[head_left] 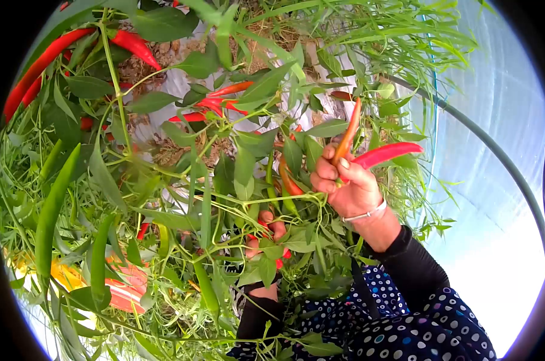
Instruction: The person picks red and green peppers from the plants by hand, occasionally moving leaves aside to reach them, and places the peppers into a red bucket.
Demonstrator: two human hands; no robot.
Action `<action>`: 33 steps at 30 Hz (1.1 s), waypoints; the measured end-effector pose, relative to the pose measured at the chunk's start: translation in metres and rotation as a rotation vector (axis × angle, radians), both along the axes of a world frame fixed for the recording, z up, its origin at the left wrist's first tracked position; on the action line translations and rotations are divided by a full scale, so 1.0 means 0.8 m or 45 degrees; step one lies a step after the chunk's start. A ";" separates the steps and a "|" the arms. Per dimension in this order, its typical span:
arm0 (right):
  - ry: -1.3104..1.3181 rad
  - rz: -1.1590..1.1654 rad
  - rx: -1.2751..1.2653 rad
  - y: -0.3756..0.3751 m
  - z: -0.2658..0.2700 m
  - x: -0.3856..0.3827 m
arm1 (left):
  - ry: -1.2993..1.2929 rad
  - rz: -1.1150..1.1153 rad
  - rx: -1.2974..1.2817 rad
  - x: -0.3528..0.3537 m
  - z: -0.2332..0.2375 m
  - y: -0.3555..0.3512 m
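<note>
My right hand point(359, 195) is raised at the centre right, its fingers closed on two chili peppers. One is an orange-red pepper point(348, 135) pointing up, the other a bright red pepper point(389, 154) pointing right. Lower and to the left, my left hand point(273, 228) is among the leaves, partly hidden by them. Its fingers are curled around red peppers point(279, 263), of which only small parts show. Just above that hand, an orange pepper point(288, 178) hangs on the plant.
Long green peppers point(51, 216) hang at the left, and red peppers point(50, 63) at the upper left. Behind the leaves, a red and yellow object point(127, 287) shows at the lower left. A dark curved pipe point(492, 144) runs along the translucent sheeting point(465, 198) at the right.
</note>
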State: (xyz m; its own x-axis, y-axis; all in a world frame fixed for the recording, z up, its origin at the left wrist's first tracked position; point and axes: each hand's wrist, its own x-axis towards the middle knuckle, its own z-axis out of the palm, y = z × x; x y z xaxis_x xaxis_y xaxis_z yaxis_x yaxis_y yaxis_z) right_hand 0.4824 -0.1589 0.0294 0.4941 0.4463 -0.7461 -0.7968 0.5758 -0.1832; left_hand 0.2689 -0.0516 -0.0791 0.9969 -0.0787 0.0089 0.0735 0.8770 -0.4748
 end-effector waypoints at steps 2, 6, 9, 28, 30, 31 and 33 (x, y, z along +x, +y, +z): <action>-0.028 -0.011 -0.012 -0.007 0.005 -0.003 | -0.137 -0.031 -0.091 0.009 -0.001 0.003; -0.110 -0.100 -0.043 -0.012 0.010 -0.005 | -0.137 -0.102 -0.088 0.012 0.005 0.004; -0.126 -0.192 -0.013 -0.016 0.018 -0.013 | 0.141 -0.081 -0.050 0.012 0.030 0.002; -0.165 0.041 -0.488 -0.019 0.074 -0.020 | 0.564 -0.352 0.629 -0.002 0.050 0.005; -0.220 0.446 -0.546 -0.017 0.072 -0.044 | 0.518 -0.325 0.659 0.015 0.056 0.008; -0.326 0.706 -0.666 -0.014 0.069 -0.060 | 0.533 -0.467 0.251 0.035 0.076 0.022; -0.366 0.965 -0.807 -0.007 0.062 -0.087 | 0.551 -0.609 -0.207 0.055 0.090 0.027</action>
State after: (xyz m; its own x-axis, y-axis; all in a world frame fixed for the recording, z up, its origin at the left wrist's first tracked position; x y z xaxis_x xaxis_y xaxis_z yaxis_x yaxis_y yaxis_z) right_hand 0.4126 -0.1649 0.0789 0.4435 0.2806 -0.8512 -0.7886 -0.3293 -0.5194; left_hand 0.3132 -0.0296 -0.0074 0.7687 -0.5448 -0.3351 0.2096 0.7096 -0.6727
